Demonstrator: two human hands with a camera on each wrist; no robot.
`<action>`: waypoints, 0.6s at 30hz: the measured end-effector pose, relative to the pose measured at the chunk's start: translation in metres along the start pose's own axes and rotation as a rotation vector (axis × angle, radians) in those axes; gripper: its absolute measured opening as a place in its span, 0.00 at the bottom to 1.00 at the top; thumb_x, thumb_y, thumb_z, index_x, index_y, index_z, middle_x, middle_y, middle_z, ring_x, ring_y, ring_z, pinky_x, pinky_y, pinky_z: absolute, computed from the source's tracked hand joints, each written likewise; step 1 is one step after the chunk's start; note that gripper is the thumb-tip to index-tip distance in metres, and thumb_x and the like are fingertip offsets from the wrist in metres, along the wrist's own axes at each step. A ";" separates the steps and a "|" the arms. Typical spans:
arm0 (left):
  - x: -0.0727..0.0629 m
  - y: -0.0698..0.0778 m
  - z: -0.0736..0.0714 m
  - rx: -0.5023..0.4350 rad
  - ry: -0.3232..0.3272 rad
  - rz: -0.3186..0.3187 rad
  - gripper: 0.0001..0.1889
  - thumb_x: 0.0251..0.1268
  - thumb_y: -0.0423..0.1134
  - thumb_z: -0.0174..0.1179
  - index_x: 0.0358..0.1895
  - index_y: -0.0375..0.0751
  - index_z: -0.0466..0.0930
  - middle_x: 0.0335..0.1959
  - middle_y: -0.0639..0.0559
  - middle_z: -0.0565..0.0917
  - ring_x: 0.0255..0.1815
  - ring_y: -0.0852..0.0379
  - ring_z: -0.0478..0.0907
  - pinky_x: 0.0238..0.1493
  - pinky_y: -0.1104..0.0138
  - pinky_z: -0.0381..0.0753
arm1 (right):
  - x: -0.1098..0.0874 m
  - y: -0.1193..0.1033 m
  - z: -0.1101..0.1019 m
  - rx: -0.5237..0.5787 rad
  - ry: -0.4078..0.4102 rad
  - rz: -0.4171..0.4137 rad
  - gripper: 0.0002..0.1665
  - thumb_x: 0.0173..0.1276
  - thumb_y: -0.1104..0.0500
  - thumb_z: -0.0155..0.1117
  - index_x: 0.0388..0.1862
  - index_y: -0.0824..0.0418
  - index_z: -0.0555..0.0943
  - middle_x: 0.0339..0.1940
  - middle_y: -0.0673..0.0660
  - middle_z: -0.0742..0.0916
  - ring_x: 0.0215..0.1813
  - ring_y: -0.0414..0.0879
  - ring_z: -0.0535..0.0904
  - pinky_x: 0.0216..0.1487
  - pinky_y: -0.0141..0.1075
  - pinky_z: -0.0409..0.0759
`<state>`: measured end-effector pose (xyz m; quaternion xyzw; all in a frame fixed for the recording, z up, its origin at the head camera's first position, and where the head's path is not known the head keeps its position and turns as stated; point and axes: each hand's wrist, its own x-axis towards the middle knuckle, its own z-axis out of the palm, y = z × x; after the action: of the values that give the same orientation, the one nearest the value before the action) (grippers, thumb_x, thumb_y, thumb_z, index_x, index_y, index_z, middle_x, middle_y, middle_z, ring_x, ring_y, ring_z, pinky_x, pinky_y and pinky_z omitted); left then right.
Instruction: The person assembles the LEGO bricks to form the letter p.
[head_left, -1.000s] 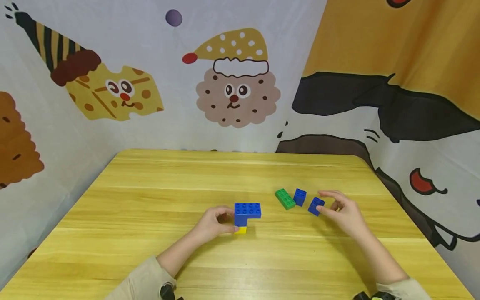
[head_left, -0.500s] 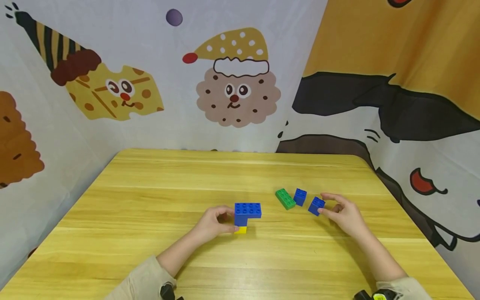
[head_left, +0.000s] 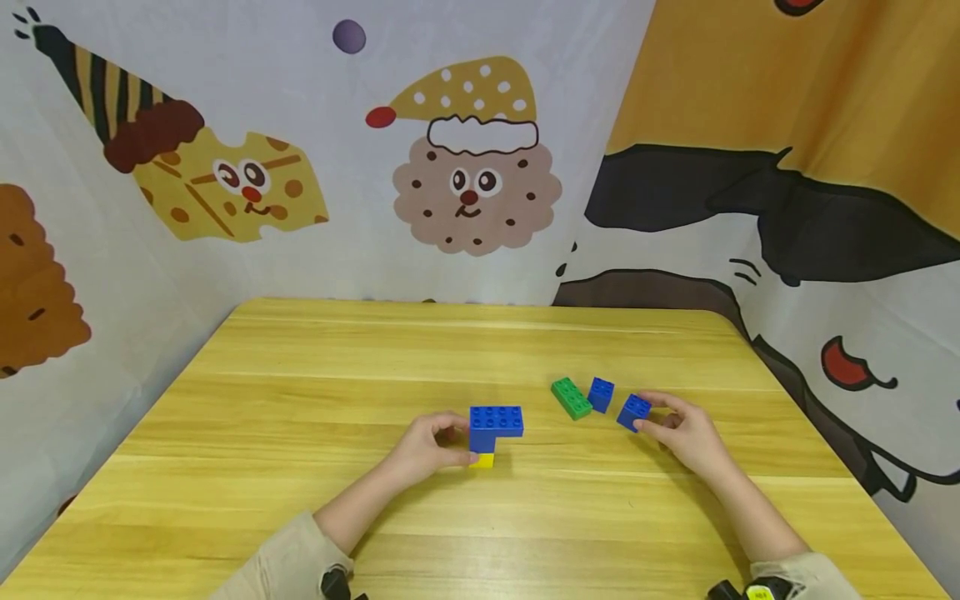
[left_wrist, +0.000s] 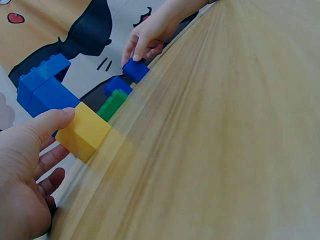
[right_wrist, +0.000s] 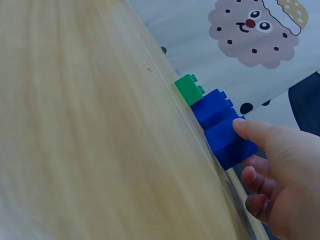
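A stack of toy building bricks stands on the table in the head view: a yellow brick (head_left: pixel 483 460) at the bottom, a blue brick (head_left: pixel 482 441) above it, and a longer blue brick (head_left: pixel 496 420) on top that juts out to the right. My left hand (head_left: pixel 426 446) grips the stack from its left side, thumb low by the yellow brick. Farther right, my right hand (head_left: pixel 692 433) pinches a small blue brick (head_left: pixel 633 412) between thumb and index finger. That brick appears to rest on the table. The index fingertip is hidden behind it in the right wrist view.
Just left of the pinched brick lie another small blue brick (head_left: pixel 601 395) and a longer green brick (head_left: pixel 571 398). The wooden table (head_left: pixel 337 358) reaches back to a cartoon-printed curtain (head_left: pixel 300 267).
My right index finger has come in against the small blue brick, and the thumb has shifted to its right edge. The brick has barely moved. My left hand and the stack stay put.
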<state>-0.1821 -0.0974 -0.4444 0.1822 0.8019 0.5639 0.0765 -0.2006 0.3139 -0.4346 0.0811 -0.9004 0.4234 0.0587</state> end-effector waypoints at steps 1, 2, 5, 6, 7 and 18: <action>0.000 0.000 0.000 -0.005 -0.001 0.000 0.21 0.48 0.42 0.74 0.48 0.44 0.84 0.40 0.56 0.82 0.41 0.51 0.72 0.42 0.60 0.72 | 0.000 0.000 0.000 0.001 0.004 -0.002 0.29 0.62 0.52 0.70 0.61 0.61 0.76 0.51 0.63 0.80 0.22 0.45 0.73 0.20 0.35 0.72; 0.000 0.000 0.000 -0.008 -0.002 0.001 0.21 0.48 0.42 0.74 0.48 0.44 0.84 0.40 0.56 0.82 0.41 0.51 0.72 0.42 0.60 0.72 | 0.000 0.001 0.000 0.002 0.006 -0.003 0.29 0.63 0.53 0.70 0.60 0.61 0.76 0.50 0.63 0.80 0.21 0.45 0.73 0.20 0.35 0.72; 0.000 0.000 0.000 -0.015 -0.002 0.001 0.20 0.48 0.41 0.74 0.48 0.44 0.84 0.39 0.55 0.81 0.40 0.51 0.72 0.41 0.59 0.72 | 0.000 0.001 0.001 -0.007 0.015 -0.013 0.27 0.63 0.53 0.69 0.60 0.61 0.77 0.49 0.62 0.80 0.20 0.44 0.72 0.19 0.34 0.71; 0.000 0.000 0.000 -0.016 -0.002 0.000 0.20 0.48 0.41 0.74 0.47 0.44 0.84 0.39 0.55 0.81 0.40 0.51 0.72 0.41 0.59 0.72 | 0.000 0.001 0.001 -0.012 0.018 -0.017 0.27 0.63 0.54 0.69 0.59 0.60 0.77 0.48 0.62 0.81 0.20 0.43 0.72 0.18 0.34 0.71; 0.000 0.000 0.000 -0.017 -0.002 0.000 0.20 0.48 0.41 0.74 0.47 0.44 0.84 0.39 0.55 0.81 0.40 0.51 0.72 0.41 0.59 0.72 | 0.000 0.000 0.001 -0.015 0.022 -0.021 0.27 0.63 0.54 0.70 0.59 0.60 0.77 0.48 0.62 0.81 0.20 0.43 0.71 0.18 0.34 0.70; 0.000 0.001 0.000 -0.013 -0.007 -0.001 0.21 0.48 0.41 0.74 0.48 0.44 0.83 0.40 0.55 0.81 0.41 0.51 0.72 0.42 0.58 0.72 | -0.001 -0.002 0.002 -0.032 0.069 -0.056 0.23 0.63 0.58 0.70 0.56 0.59 0.80 0.30 0.57 0.81 0.16 0.41 0.67 0.15 0.34 0.65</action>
<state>-0.1817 -0.0975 -0.4438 0.1831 0.7980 0.5685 0.0808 -0.1997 0.3110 -0.4345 0.0907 -0.9019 0.4097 0.1029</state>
